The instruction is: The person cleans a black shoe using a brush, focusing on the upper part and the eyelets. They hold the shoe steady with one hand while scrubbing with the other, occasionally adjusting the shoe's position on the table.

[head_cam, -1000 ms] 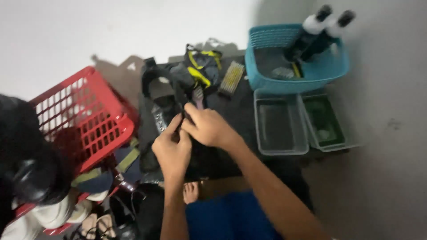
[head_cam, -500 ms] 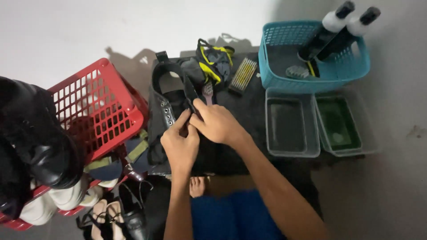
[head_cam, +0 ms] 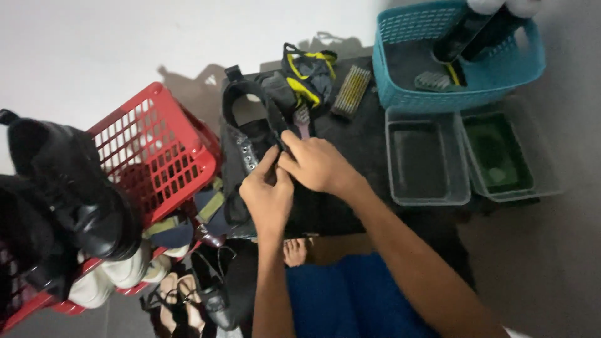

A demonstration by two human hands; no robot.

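Head view: both hands' fingers clamped on black boot [head_cam: 250,147]; red basket [head_cam: 156,156] left, teal basket [head_cam: 400,81] right.

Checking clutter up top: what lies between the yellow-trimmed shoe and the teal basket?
In the head view, a pale bristle brush lies on the dark mat between the yellow-trimmed shoe and the teal basket.

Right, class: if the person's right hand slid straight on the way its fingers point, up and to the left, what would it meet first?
The right hand already pinches the tongue of the black boot. Straight on, it would most likely press into the boot's open collar first; depth is hard to judge from above.
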